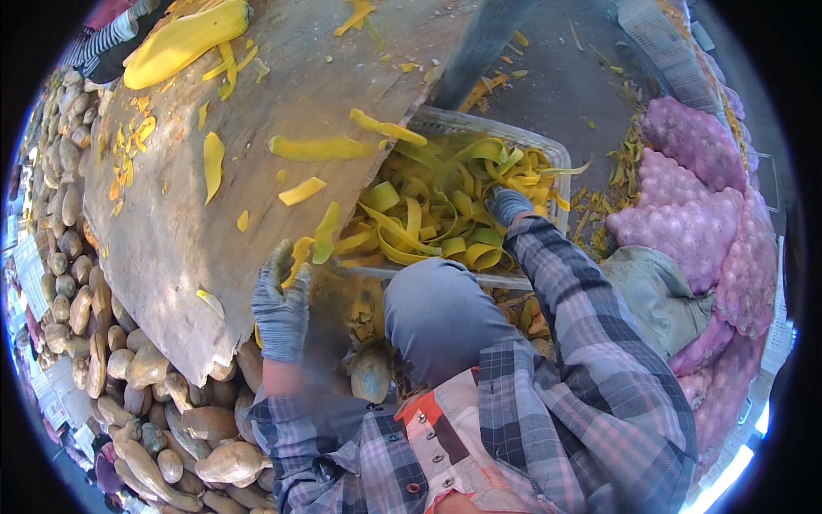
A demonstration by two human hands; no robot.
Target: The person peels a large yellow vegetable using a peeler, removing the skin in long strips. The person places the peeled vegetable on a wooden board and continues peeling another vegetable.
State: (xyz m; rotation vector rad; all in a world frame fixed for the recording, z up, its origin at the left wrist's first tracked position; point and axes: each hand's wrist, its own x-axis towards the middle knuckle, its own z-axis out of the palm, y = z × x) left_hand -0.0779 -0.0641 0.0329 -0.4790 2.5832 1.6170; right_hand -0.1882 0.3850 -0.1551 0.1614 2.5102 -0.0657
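My left hand [281, 308], in a grey knit glove with a soiled fingertip area, is raised at the near edge of the wooden board [257, 115]. Its fingers and thumb are apart, with a curved yellow peel strip [299, 257] beside them. Also gloved, my right hand [510, 204] reaches into a plastic crate [557, 151] heaped with yellow-green squash peels [443, 193]. Its fingertips are among the peels, so what they grip is hidden. A large peeled yellow squash [186, 45] lies at the board's far left.
Loose peel strips [321, 149] litter the board. Unpeeled tan squashes [212, 424] are piled at the left and below. Pink mesh sacks [681, 218] of round produce line the right, near a grey-green cloth sack [655, 295]. A post [475, 58] rises behind the crate. Another person's striped sleeve [106, 42] shows top left.
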